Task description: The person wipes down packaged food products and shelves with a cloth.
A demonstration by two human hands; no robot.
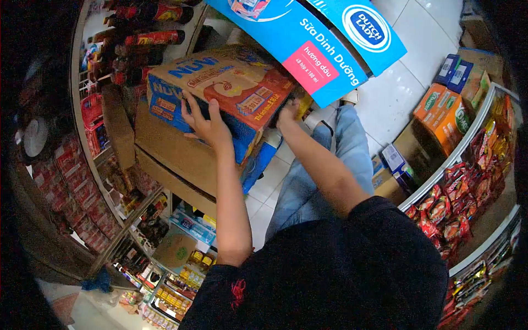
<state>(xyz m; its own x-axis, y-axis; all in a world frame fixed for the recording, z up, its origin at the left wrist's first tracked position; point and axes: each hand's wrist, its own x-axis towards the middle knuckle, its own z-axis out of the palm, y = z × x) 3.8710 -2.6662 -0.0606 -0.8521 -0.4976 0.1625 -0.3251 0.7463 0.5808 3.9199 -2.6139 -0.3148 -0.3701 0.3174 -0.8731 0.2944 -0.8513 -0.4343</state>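
Note:
A NuVi carton (pixel 228 82), blue and brown with orange panels, rests tilted on top of a large brown cardboard box (pixel 176 165). My left hand (pixel 209 125) lies against the carton's near edge, fingers spread over its top and side. At the carton's right end is my right hand (pixel 288 114); its fingers are mostly hidden and blurred, so its grip does not show. Just beyond it, a blue Dutch Lady milk carton (pixel 330 52) slants across the top of the view. Part of another blue box (pixel 263 168) shows below the NuVi carton.
Shelves with bottles (pixel 157 38) and red packets (pixel 71 192) line the left. On the right, orange cartons (pixel 443 113) stand on the white tiled floor (pixel 404 82), beside a rack of red snack packets (pixel 456 192). My jeans-clad legs (pixel 324 165) are below my arms.

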